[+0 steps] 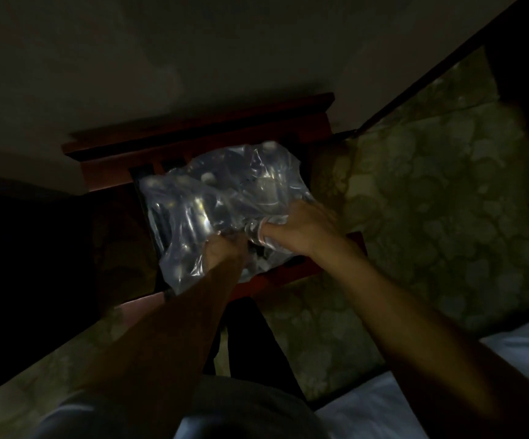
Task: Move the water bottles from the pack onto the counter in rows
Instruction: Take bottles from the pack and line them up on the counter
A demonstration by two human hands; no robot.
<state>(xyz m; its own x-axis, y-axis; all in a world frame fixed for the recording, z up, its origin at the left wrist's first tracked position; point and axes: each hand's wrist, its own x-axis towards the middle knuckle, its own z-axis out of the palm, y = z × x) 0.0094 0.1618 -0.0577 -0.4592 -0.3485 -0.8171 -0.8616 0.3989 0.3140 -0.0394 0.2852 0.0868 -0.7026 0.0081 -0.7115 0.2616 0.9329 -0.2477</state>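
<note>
A pack of water bottles (222,198) wrapped in clear shiny plastic sits on a dark red wooden stand (199,141) in dim light. White bottle caps (268,146) show through the wrap at the far side. My left hand (222,248) is closed on the plastic at the pack's near edge. My right hand (298,229) grips the wrap at the near right corner, with film stretched around a finger. The two hands lie close together. The bottles under the crumpled film are hard to make out.
A pale wall (193,58) rises behind the stand. Patterned green carpet (431,191) covers the floor to the right. White bedding (447,391) lies at the lower right. The left side is in deep shadow.
</note>
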